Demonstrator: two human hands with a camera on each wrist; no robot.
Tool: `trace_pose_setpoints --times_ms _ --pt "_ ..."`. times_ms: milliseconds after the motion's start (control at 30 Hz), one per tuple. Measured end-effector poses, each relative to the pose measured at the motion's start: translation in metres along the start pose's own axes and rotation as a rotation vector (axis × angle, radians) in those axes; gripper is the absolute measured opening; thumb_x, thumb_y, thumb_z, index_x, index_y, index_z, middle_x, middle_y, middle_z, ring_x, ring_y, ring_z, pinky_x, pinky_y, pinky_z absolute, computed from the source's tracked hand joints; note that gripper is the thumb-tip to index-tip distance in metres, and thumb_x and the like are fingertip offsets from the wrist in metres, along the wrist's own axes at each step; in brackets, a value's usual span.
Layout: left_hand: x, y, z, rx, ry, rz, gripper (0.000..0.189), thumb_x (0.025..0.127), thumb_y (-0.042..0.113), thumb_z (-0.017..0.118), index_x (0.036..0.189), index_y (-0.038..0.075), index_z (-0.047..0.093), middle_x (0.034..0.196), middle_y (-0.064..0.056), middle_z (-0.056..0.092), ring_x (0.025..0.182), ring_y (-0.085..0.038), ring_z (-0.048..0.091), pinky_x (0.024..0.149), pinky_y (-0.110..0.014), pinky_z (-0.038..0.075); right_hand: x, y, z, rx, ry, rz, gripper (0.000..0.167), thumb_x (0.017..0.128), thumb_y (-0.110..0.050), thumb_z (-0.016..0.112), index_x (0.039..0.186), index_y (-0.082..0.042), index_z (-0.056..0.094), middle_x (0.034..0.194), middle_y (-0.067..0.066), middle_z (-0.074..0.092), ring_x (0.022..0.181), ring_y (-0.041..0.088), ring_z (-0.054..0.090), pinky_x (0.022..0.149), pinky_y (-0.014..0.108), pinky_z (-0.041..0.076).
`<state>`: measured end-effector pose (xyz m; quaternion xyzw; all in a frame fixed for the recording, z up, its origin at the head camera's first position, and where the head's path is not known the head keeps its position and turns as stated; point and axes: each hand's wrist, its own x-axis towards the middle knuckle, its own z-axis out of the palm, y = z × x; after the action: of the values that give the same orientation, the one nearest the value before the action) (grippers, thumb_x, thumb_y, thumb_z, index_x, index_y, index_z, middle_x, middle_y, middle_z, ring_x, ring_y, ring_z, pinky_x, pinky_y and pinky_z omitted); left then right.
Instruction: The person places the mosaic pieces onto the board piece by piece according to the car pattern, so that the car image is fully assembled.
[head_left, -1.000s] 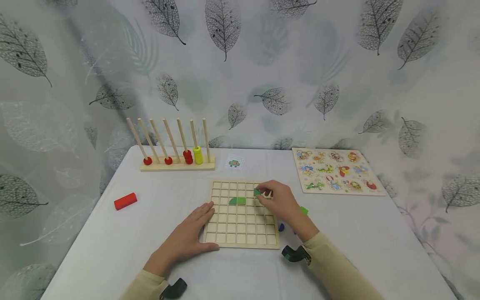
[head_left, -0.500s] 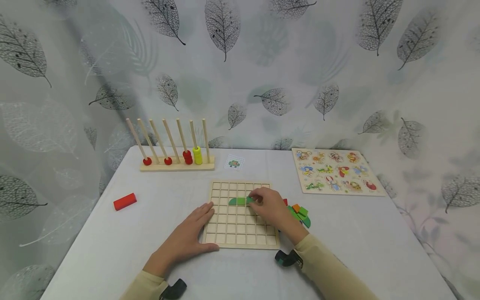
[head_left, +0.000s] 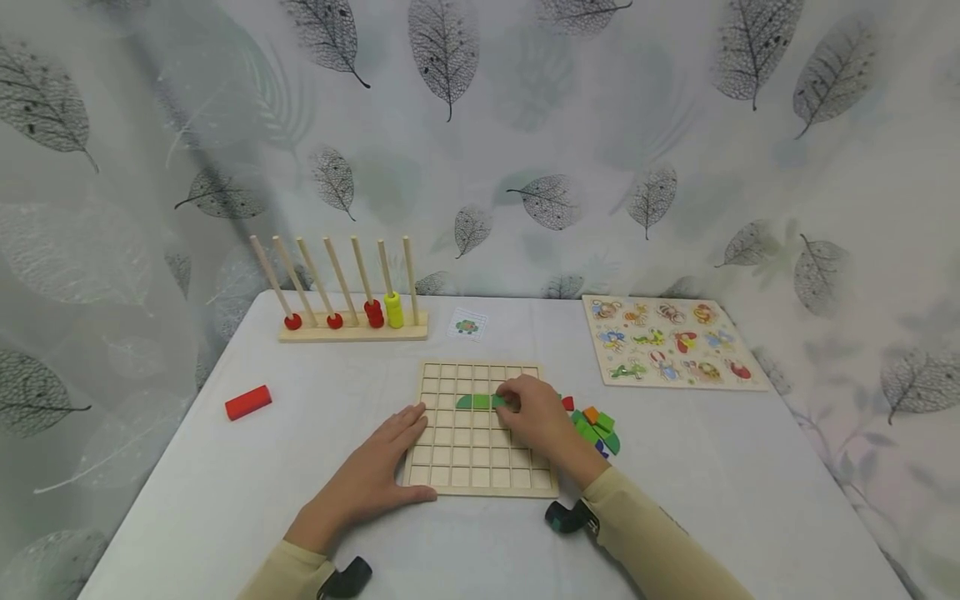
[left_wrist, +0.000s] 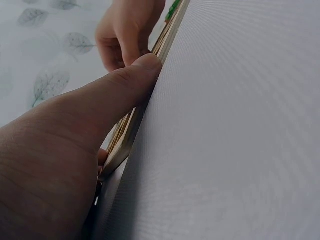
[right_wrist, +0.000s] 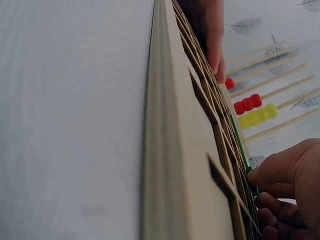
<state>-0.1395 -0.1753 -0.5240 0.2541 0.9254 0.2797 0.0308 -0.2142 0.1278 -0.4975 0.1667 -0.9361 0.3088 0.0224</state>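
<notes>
A wooden grid board [head_left: 462, 457] lies flat on the white table. My left hand [head_left: 375, 469] rests at its lower left corner, thumb along the front edge and fairly straight fingers on the left side. Over the upper right cells, my right hand [head_left: 537, 419] pinches a green rounded piece [head_left: 497, 402] between thumb and fingers, partly hidden by them. Just left of it in the same row sit a light green square piece [head_left: 482, 402] and a dark green rounded piece [head_left: 465, 402]. The right wrist view shows the right fingertips [right_wrist: 257, 176] down at the grid.
Loose green, red, orange and blue pieces [head_left: 592, 429] lie right of the board. Behind stand a peg rack [head_left: 352, 332] with red and yellow beads and a small picture card [head_left: 467, 324]. An insect puzzle [head_left: 673, 343] lies back right, a red cylinder [head_left: 248, 402] at left.
My right hand has moved left and slightly down with the green rounded piece, bringing it beside the light green square. The loose pieces have come into view. My left hand has stayed put.
</notes>
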Motion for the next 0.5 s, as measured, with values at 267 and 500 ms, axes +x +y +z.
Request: trace_pose_setpoints --times_ms 267,500 --pt "-0.0005 0.0002 -0.0009 0.000 0.006 0.011 0.115 0.085 0.074 0.080 0.166 0.003 0.042 0.178 -0.006 0.028 0.164 -0.029 0.023 0.128 -0.053 0.028 -0.0003 0.0013 0.0008 0.003 -0.008 0.002 0.017 0.096 -0.014 0.083 0.113 -0.012 0.082 0.100 -0.004 0.070 0.087 0.011 0.062 0.080 0.033 0.057" --pt "-0.0010 0.0003 -0.0012 0.007 0.004 0.010 0.116 0.085 0.076 0.079 0.166 0.003 0.041 0.178 -0.006 0.027 0.164 -0.029 0.023 0.128 -0.053 0.028 -0.0013 0.0009 0.0003 0.019 -0.015 -0.010 0.018 0.096 -0.013 0.081 0.114 -0.012 0.082 0.100 -0.004 0.070 0.089 0.012 0.062 0.080 0.033 0.058"
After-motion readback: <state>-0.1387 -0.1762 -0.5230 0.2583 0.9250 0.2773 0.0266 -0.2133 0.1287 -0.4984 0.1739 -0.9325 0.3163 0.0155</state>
